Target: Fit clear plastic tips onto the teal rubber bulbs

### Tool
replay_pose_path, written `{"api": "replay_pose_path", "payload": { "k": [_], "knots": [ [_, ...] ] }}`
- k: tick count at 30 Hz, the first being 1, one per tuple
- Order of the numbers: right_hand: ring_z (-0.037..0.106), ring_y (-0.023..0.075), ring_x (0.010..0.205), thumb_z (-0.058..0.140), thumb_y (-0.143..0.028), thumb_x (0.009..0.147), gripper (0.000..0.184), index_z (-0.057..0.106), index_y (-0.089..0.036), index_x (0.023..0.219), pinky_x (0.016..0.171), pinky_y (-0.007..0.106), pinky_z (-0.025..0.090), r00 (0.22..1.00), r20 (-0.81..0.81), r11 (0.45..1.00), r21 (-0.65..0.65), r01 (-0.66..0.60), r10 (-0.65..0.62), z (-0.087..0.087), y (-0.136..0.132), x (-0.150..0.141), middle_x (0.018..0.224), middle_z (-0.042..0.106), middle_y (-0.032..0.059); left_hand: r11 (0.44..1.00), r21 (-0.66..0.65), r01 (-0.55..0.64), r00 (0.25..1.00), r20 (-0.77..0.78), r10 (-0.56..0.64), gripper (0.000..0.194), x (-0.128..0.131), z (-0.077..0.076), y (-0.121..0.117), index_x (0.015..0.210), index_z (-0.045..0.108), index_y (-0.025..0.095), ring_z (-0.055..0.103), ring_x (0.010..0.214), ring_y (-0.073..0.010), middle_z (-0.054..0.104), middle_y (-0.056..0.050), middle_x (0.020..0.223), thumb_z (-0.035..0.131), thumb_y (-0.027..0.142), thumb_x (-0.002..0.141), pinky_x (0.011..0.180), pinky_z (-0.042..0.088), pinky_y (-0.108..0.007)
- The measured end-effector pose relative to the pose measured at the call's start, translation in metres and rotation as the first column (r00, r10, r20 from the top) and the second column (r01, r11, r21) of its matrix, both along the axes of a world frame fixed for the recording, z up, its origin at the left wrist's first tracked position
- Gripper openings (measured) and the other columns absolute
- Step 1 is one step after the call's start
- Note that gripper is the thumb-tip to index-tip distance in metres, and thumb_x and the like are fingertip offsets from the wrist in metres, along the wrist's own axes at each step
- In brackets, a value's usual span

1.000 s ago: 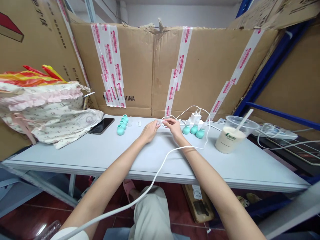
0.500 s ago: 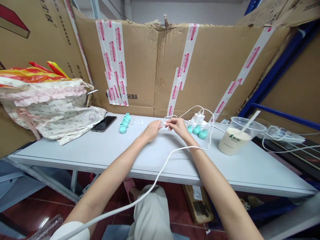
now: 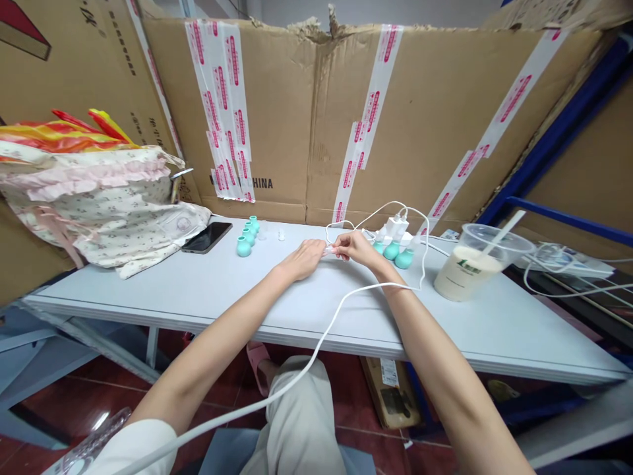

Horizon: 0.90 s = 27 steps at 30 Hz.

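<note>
Above the middle of the table, my left hand (image 3: 306, 259) and my right hand (image 3: 357, 247) meet with fingertips pinched on a small clear plastic piece (image 3: 328, 250). Its exact kind is too small to make out, and my fingers cover much of it. Left of my hands stands a row of several teal rubber bulbs (image 3: 244, 247) with open necks. Small clear plastic parts (image 3: 281, 235) stand beside that row. Close by my right wrist, more teal bulbs (image 3: 404, 258) lie with clear tips fitted.
A white cable (image 3: 346, 295) crosses over my right forearm. Behind the right-hand bulbs is a white charger (image 3: 396, 227). To the right stands a cup of milky drink (image 3: 462, 270) with a straw. A phone (image 3: 208, 237) and a floral cloth bag (image 3: 109, 204) lie left; cardboard (image 3: 287, 119) walls the back.
The camera view has tilted and shifted slightly. Both hands stay together around the small clear piece, with my left fingers now turned more over it.
</note>
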State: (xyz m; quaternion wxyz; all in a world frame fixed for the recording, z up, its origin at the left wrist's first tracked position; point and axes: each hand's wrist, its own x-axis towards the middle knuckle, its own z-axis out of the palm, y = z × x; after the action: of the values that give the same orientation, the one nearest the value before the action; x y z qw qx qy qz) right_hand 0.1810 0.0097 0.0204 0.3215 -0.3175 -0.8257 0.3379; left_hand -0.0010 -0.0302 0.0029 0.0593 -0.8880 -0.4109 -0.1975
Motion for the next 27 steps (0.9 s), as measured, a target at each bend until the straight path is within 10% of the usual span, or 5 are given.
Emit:
{"api": "replay_pose_path", "payload": {
  "k": [9,19,27],
  "knots": [
    [0.042,0.0050,0.037,0.062,-0.028,0.067,0.019,0.056,-0.012,0.058,0.040,0.018,0.032,0.991,0.135,1.000,-0.002,-0.016,0.017,-0.002,0.001,0.004,0.048,0.054,-0.0001,0.999,-0.003,0.037,0.997,-0.066,-0.037,0.022,0.003,-0.012,0.002,0.093,0.046,0.012,0.048,0.086,-0.0206,0.053,-0.010,0.092,0.025,0.020,0.091,0.081,0.037,-0.034],
    [0.059,0.0133,0.055,0.066,-0.041,0.066,0.038,0.053,-0.017,0.092,0.044,0.022,0.048,0.978,-0.152,0.972,-0.208,0.108,-0.141,0.000,-0.007,-0.007,0.063,0.061,0.0020,1.000,-0.007,-0.023,0.979,0.203,0.024,0.023,0.012,-0.014,0.013,0.102,0.043,0.013,0.048,0.096,-0.0203,0.052,-0.010,0.102,0.026,0.022,0.090,0.085,0.038,-0.035],
    [0.057,0.0121,0.055,0.070,-0.042,0.061,0.038,0.062,-0.012,0.084,0.048,0.024,0.050,0.968,-0.205,0.969,-0.225,0.099,-0.146,-0.012,0.001,-0.009,0.068,0.063,0.0055,0.996,0.001,-0.088,0.966,0.242,0.086,0.058,0.007,-0.006,0.003,0.136,0.009,0.014,0.040,0.115,-0.0236,0.039,-0.017,0.128,0.036,0.026,0.087,0.093,0.033,-0.041]
  ]
}}
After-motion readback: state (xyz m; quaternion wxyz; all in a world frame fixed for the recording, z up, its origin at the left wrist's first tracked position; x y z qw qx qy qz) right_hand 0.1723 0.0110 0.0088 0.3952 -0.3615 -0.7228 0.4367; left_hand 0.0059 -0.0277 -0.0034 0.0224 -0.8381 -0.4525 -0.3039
